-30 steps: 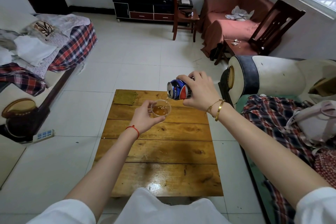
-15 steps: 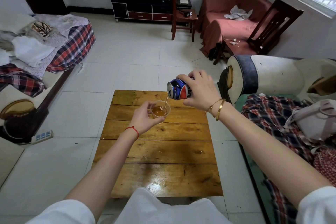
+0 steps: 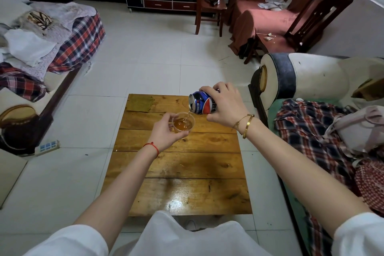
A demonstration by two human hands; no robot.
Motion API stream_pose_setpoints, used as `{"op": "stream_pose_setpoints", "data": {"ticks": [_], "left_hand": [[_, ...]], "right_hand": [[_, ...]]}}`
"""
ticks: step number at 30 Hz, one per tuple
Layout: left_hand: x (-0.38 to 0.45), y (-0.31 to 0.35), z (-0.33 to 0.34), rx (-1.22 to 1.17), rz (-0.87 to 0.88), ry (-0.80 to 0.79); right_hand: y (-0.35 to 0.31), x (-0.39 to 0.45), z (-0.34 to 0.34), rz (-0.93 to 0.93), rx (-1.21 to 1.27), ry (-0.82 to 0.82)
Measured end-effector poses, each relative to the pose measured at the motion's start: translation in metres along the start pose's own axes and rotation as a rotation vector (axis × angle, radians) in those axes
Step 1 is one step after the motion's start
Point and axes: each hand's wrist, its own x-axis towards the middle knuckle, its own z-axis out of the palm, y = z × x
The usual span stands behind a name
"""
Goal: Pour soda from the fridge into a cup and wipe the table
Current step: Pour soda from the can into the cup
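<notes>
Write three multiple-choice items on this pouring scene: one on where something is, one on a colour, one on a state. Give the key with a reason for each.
1. Where is the green cloth?
A. on the far left corner of the wooden table
B. under the cup
C. on the floor

2. What colour is the string on the left wrist?
A. blue
B. red
C. gold

3. What state is the soda can in?
A. upright and sealed
C. lying on the table
B. tipped, with soda streaming into the cup

Key:
1 A, the cloth lies flat at the table's far left corner, apart from the cup.
2 B, a red string circles the wrist behind the left hand, which holds the cup.
3 B, the right hand holds the can tilted with its mouth over the cup and a thin stream falling.
</notes>
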Motion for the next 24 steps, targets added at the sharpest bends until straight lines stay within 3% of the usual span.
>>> {"op": "stream_pose_setpoints", "data": {"ticks": [5, 16, 24], "left_hand": [[-0.002, -0.012, 0.006, -0.042, -0.003, 0.017], [0.009, -0.048, 0.004, -0.108, -0.047, 0.099], [0.022, -0.099, 0.021, -0.061, -0.140, 0.111]], "right_hand": [[-0.001, -0.003, 0.028, 0.078, 0.188, -0.046], [0.003, -0.010, 0.092, 0.373, 0.903, -0.022], [0.009, -0.031, 0.176, 0.570, 1.029, -0.056]]}}
